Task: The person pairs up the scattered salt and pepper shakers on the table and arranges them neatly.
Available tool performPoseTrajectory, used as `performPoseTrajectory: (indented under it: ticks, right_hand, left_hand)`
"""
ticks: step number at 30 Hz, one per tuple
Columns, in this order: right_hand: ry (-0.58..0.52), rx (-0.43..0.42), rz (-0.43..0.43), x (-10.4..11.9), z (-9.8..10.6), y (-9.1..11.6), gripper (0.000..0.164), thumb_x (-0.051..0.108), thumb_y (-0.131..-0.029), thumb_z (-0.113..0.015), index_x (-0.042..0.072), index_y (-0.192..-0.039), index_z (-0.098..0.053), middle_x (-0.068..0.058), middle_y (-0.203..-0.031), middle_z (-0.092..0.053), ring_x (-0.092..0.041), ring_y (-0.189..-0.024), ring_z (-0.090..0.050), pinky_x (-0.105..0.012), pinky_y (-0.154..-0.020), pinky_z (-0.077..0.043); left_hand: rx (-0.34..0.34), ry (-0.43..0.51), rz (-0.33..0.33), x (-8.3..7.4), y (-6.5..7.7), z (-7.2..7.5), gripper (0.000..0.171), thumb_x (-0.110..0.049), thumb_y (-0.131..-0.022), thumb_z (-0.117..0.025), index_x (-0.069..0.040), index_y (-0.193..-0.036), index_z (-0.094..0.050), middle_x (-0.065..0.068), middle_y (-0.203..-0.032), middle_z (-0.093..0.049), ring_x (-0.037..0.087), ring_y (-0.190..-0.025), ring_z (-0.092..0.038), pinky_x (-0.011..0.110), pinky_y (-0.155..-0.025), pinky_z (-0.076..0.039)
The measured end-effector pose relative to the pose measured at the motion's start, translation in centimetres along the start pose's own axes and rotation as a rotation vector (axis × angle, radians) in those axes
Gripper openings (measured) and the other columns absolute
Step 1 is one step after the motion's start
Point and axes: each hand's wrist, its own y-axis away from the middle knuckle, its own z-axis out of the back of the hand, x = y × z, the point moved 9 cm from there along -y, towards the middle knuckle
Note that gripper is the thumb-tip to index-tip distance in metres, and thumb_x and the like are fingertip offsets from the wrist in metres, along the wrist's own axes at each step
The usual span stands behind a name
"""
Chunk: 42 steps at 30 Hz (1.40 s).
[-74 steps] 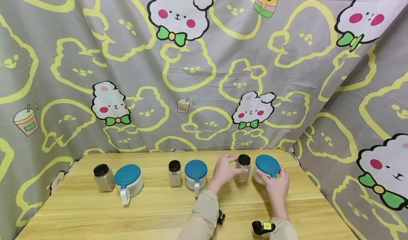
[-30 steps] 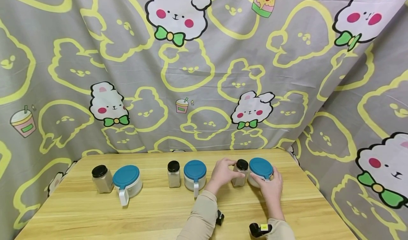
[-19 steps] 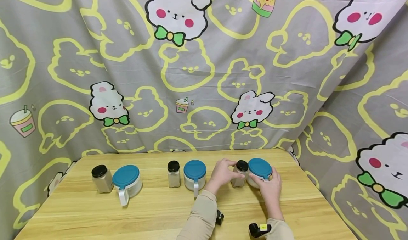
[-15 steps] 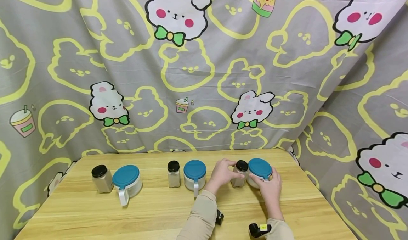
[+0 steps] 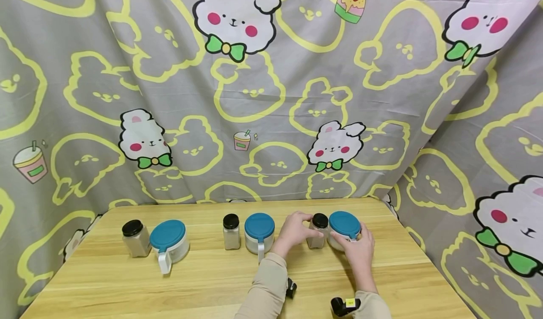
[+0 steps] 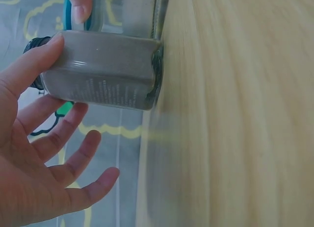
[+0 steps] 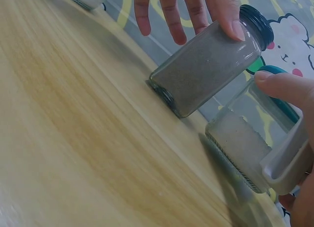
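In the head view my left hand (image 5: 294, 232) is at a square glass jar (image 5: 316, 237) with a black lid and grey-brown powder inside. The left wrist view has the thumb and index finger pinching this jar (image 6: 103, 70) near its neck, the other fingers spread away from it. On its right, my right hand (image 5: 358, 247) grips a round clear seasoning pot (image 5: 335, 242) with a blue lid and white handle. White grains fill part of the pot (image 7: 240, 138) in the right wrist view, and the thumb lies at its lid edge. Both containers stand upright, close together.
Another black-lidded jar (image 5: 231, 236) and blue-lidded pot (image 5: 259, 229) stand mid-table. A further jar (image 5: 136, 241) and pot (image 5: 169, 239) are at the left. Behind the wooden table (image 5: 191, 290) hangs a patterned grey curtain (image 5: 254, 168).
Since 2.5 s ago both hands have shifted slightly left and nearer with the jar and pot, and the pot has come closer to the jar. In the last half second there is hardly any movement.
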Motion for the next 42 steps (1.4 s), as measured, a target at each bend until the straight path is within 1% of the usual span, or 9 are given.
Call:
performPoseTrajectory:
  ticks: [6,12,19,24,31,36,42]
  right_hand:
    - [-0.006,-0.001,-0.003,-0.12,-0.10,0.07,0.098,0.032,-0.071,-0.086,-0.004,-0.146,-0.033,-0.031,-0.145,-0.034,-0.047,-0.136,-0.029,-0.064,-0.111,-0.026]
    - [-0.012,0.008,-0.005,-0.12,-0.29,0.17,0.098,0.031,-0.071,-0.086,-0.005,-0.146,-0.033,-0.032,-0.147,-0.031,-0.047,-0.137,-0.027,-0.064,-0.112,-0.025]
    - [-0.012,0.017,-0.009,-0.14,-0.41,0.27,0.099,0.032,-0.072,-0.085,-0.005,-0.147,-0.031,-0.033,-0.149,-0.030,-0.048,-0.138,-0.025,-0.065,-0.112,-0.025]
    - [-0.009,0.016,-0.006,-0.05,-0.43,0.30,0.100,0.032,-0.072,-0.085,-0.005,-0.148,-0.030,-0.032,-0.148,-0.030,-0.048,-0.138,-0.026,-0.065,-0.111,-0.026]
    - [0.013,0.016,-0.006,-0.13,-0.53,0.19,0.103,0.035,-0.072,-0.084,-0.005,-0.149,-0.028,-0.033,-0.148,-0.030,-0.048,-0.138,-0.025,-0.066,-0.110,-0.026]
    - [0.037,0.003,0.010,-0.13,-0.53,0.16,0.102,0.036,-0.071,-0.084,-0.005,-0.147,-0.030,-0.033,-0.146,-0.032,-0.048,-0.136,-0.027,-0.065,-0.109,-0.028]
    - [0.051,-0.011,0.023,-0.12,-0.45,0.17,0.101,0.037,-0.070,-0.085,-0.006,-0.145,-0.032,-0.032,-0.145,-0.034,-0.048,-0.135,-0.029,-0.064,-0.109,-0.028]
  left_hand:
    - [0.024,0.030,0.022,0.28,0.05,-0.03,0.064,-0.039,-0.075,-0.083,-0.011,-0.130,-0.064,0.011,-0.133,-0.061,0.032,-0.125,-0.055,0.046,-0.099,-0.049]
    - [0.041,0.058,0.024,0.30,0.12,-0.05,0.064,-0.035,-0.075,-0.083,-0.010,-0.131,-0.063,0.011,-0.132,-0.062,0.032,-0.123,-0.056,0.045,-0.098,-0.050]
    - [0.056,0.105,0.036,0.64,-0.05,-0.22,0.063,-0.033,-0.075,-0.084,-0.011,-0.131,-0.063,0.011,-0.133,-0.061,0.032,-0.124,-0.055,0.045,-0.098,-0.050]
    - [0.058,0.098,0.035,0.79,-0.18,-0.21,0.062,-0.033,-0.076,-0.084,-0.011,-0.131,-0.063,0.010,-0.133,-0.062,0.032,-0.124,-0.056,0.044,-0.098,-0.050]
    - [0.050,0.086,0.011,0.58,-0.24,0.03,0.059,-0.031,-0.075,-0.084,-0.011,-0.128,-0.065,0.009,-0.129,-0.064,0.032,-0.121,-0.057,0.044,-0.097,-0.050]
    - [0.055,0.094,0.023,0.68,-0.22,-0.02,0.059,-0.031,-0.076,-0.083,-0.011,-0.128,-0.065,0.010,-0.130,-0.063,0.031,-0.123,-0.056,0.045,-0.098,-0.050]
    - [0.054,0.088,0.018,0.62,-0.19,-0.04,0.058,-0.031,-0.076,-0.084,-0.011,-0.127,-0.065,0.009,-0.128,-0.064,0.031,-0.122,-0.056,0.044,-0.098,-0.050]
